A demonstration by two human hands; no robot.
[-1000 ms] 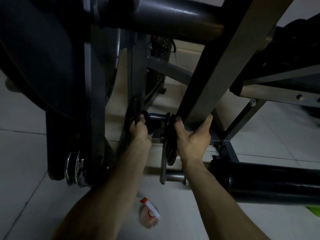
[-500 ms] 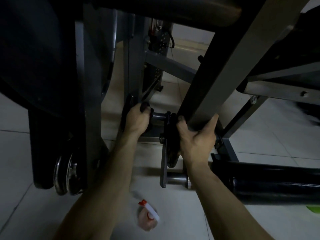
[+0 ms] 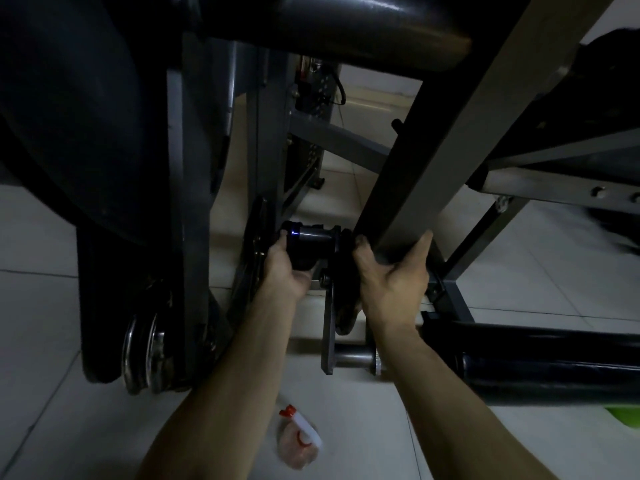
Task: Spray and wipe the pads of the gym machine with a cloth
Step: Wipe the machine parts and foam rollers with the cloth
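Note:
My left hand (image 3: 285,271) holds a short dark cylinder (image 3: 306,240) low on the gym machine, fingers curled round it from below. Whether a dark cloth lies under the fingers I cannot tell. My right hand (image 3: 393,275) grips the lower end of a slanted square steel beam (image 3: 446,140), thumb on its right face. A black roller pad (image 3: 540,365) lies horizontally at the lower right. Another dark roller pad (image 3: 346,26) crosses the top. A spray bottle (image 3: 299,441) with pinkish liquid and a red-and-white nozzle lies on the floor between my forearms.
A large dark rounded pad or cover (image 3: 65,109) fills the upper left, with chromed discs (image 3: 142,351) at its foot. Grey frame bars (image 3: 554,188) run to the right. Pale floor tiles (image 3: 45,427) lie all around. A green thing (image 3: 627,415) peeks in at the right edge.
My left hand went up onto the left side of the cylinder, then came back down under it. My right hand has kept its grip on the beam; the camera view shifted slightly.

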